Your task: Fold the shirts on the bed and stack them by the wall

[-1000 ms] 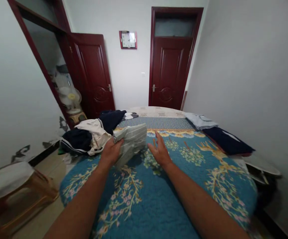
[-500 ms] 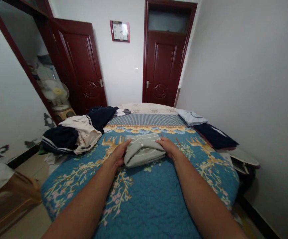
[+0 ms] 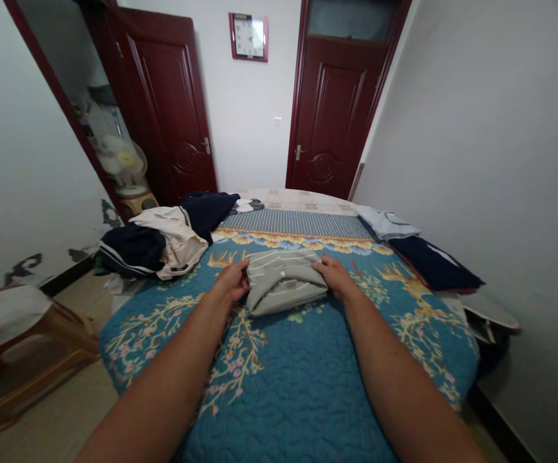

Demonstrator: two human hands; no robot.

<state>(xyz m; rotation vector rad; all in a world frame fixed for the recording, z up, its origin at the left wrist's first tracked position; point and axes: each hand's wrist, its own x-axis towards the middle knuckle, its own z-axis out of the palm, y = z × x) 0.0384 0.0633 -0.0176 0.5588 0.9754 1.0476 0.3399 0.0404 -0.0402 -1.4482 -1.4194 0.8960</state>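
Note:
A folded grey-green shirt (image 3: 286,283) with thin white stripes lies in the middle of the bed, on a teal quilted cover (image 3: 302,379). One small button shows near its middle, in front of the folded opening. My left hand (image 3: 234,281) grips the shirt's left side, fingers partly hidden by the cloth. At the opposite edge, my right hand (image 3: 335,276) pinches the upper right side between thumb and fingers.
To the left is a loose pile of navy and cream clothes (image 3: 182,238). On the right edge lie a folded light-blue garment (image 3: 387,224) and folded navy clothing (image 3: 436,262). A brown stool (image 3: 42,341) stands at the lower left.
The view has tilted down and turned slightly left, so the room sits further right and higher. Both hands stay on the shirt's two sides; the shirt looks nearly the same.

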